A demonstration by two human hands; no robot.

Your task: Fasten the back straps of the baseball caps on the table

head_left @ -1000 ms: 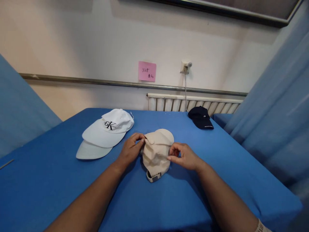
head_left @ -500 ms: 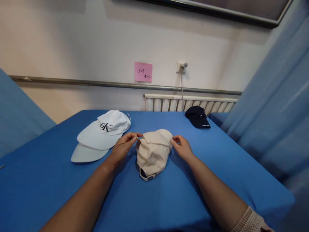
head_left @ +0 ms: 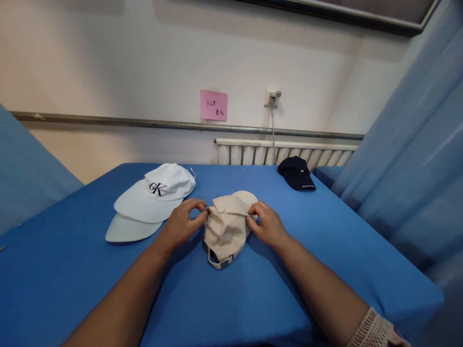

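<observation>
A beige baseball cap (head_left: pixel 227 229) lies in the middle of the blue-covered table (head_left: pixel 231 308), its brim pointing away from me and its strap and buckle towards me. The crown is creased and partly collapsed. My left hand (head_left: pixel 186 221) pinches the cap's left edge between thumb and fingers. On the other side, my right hand (head_left: pixel 268 224) pinches the fabric near where crown and brim meet. To the left, a white cap (head_left: pixel 171 183) with black letters rests on top of a pale grey-green cap (head_left: pixel 133 230), whose brim shows underneath.
A black cap (head_left: pixel 296 172) sits at the table's far right corner. Behind the table are a white radiator (head_left: pixel 246 154), a metal rail (head_left: pixel 144 124) and a plugged-in cord (head_left: pixel 273 130). Blue curtains (head_left: pixel 408 140) hang at both sides.
My right hand has gone from the cap's right side up to its brim, then back to the crown's edge, now pinching. My left hand keeps its pinch. The view has shifted slightly.
</observation>
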